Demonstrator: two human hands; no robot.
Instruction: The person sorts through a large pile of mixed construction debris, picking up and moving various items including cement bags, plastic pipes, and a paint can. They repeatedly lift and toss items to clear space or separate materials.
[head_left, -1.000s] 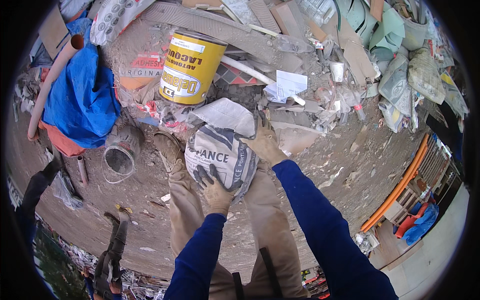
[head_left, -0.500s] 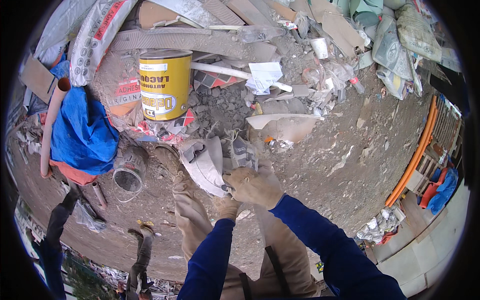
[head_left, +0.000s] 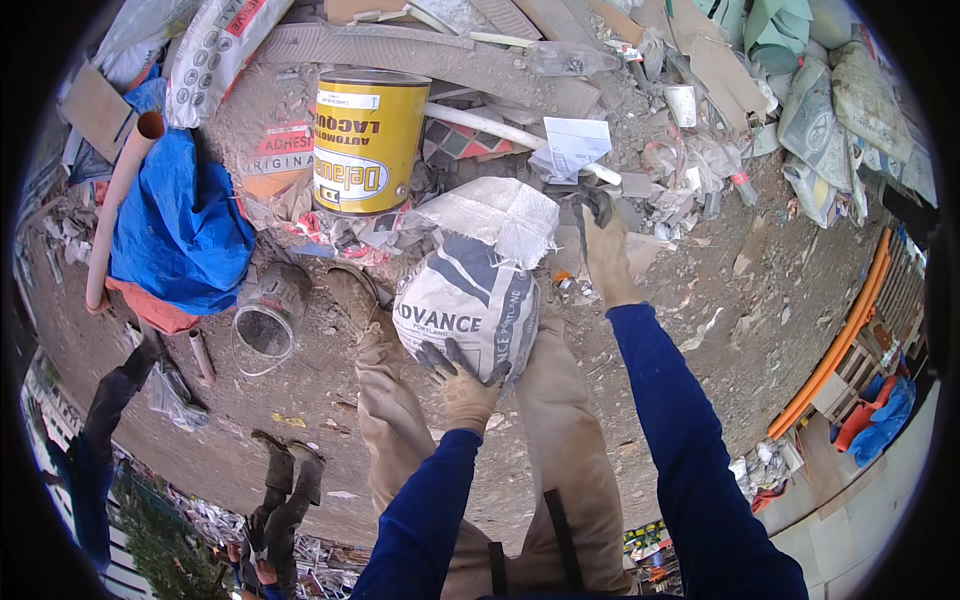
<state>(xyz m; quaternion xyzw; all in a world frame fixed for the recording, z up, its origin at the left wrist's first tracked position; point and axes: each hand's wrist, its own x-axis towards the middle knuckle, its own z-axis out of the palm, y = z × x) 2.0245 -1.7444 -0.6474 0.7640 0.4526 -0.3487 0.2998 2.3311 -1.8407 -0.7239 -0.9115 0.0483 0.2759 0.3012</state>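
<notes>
A bulging white cement sack (head_left: pixel 455 310) with dark printing sits between my trousered legs, its pale woven flap (head_left: pixel 500 215) spread out at the far end. My left hand (head_left: pixel 465 392), in a tan glove with dark fingertips, lies on the sack's near side with its fingers spread. Just right of the flap, my right hand (head_left: pixel 608 245) is raised in a matching glove. Its fingers are loosely bent and apart from the sack, and I see nothing held in them.
A yellow paint can (head_left: pixel 368 140) stands upside down beyond the sack. A grey bucket (head_left: pixel 268 320), a blue tarp (head_left: pixel 180 230) and a pinkish pipe (head_left: pixel 122 210) are at left. Rubble and a white pipe (head_left: pixel 490 125) lie ahead. People's legs (head_left: pixel 285 470) show lower left.
My hands, which were together on the crumpled sack, have moved apart. The sack now shows its rounded, printed side and its flap reaches farther away. The right hand has moved forward and right.
</notes>
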